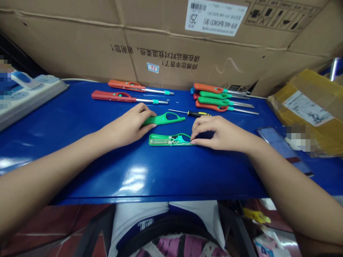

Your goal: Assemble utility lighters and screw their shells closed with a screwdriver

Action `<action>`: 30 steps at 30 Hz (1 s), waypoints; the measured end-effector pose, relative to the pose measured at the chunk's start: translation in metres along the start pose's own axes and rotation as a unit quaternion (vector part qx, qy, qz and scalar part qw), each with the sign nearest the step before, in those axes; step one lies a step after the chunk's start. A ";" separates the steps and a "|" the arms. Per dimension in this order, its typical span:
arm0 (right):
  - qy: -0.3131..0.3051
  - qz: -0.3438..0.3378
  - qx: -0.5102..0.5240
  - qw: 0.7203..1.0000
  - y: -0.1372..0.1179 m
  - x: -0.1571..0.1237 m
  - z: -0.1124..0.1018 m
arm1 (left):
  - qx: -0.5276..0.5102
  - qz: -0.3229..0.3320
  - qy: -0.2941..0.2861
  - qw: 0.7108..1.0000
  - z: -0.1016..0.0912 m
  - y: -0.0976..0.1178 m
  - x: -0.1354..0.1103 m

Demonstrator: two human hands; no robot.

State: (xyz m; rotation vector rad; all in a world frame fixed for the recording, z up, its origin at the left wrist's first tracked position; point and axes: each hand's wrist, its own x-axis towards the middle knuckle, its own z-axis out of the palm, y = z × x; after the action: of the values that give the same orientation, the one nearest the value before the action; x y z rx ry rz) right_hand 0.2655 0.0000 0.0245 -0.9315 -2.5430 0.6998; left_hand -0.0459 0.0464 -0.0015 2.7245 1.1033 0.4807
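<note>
My left hand (143, 121) is closed on one end of a green lighter casing half (166, 119), its finger loop pointing right. Just below it on the blue table lies the other half, an opened green lighter body (160, 140) with its inner parts, thin wires and a teal trigger (182, 138) showing. My right hand (210, 132) pinches the right end of that opened body between thumb and fingers. Behind the right hand rests a screwdriver (198, 114) with a black and yellow handle, its thin shaft pointing left.
Two long red and orange lighters (114, 95) lie at the back left; several more in green and orange (214, 101) are piled at the back right. A large cardboard box (93, 43) walls the rear. A power strip (32, 94), phone (284, 148) and taped parcel (308, 125) flank the sides.
</note>
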 end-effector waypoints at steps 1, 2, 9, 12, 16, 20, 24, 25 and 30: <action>-0.001 0.000 0.000 1.000 0.000 0.000 0.000 | -0.001 0.000 0.001 1.000 0.000 0.000 0.000; -0.002 0.001 0.002 1.000 0.000 0.001 0.001 | -0.003 0.000 0.002 1.000 0.000 0.000 0.000; -0.011 0.000 0.001 1.000 -0.001 0.003 0.000 | -0.005 -0.003 0.028 1.000 0.000 0.005 0.001; -0.008 -0.001 -0.002 1.000 0.000 0.003 0.001 | -0.043 -0.001 0.044 0.998 -0.005 0.014 0.001; -0.008 0.003 -0.009 1.000 0.000 0.002 0.002 | -0.118 0.026 0.054 0.991 -0.012 0.027 -0.001; -0.017 0.016 -0.012 1.000 -0.001 0.003 0.002 | -0.155 0.053 0.064 0.984 -0.014 0.031 -0.003; -0.017 0.020 -0.004 1.000 -0.002 0.004 0.002 | -0.174 0.065 0.085 0.979 -0.013 0.031 -0.003; -0.016 0.019 -0.004 1.000 -0.001 0.004 0.002 | -0.178 0.066 0.089 0.978 -0.013 0.030 -0.003; -0.012 0.033 -0.015 0.999 0.000 0.003 0.003 | -0.193 0.081 0.089 0.974 -0.013 0.030 -0.005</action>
State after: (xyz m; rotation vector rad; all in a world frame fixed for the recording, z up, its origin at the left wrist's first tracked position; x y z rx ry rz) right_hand 0.2618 0.0010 0.0222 -1.0262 -2.5607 0.6960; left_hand -0.0343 0.0224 0.0170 2.4692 0.7301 0.8784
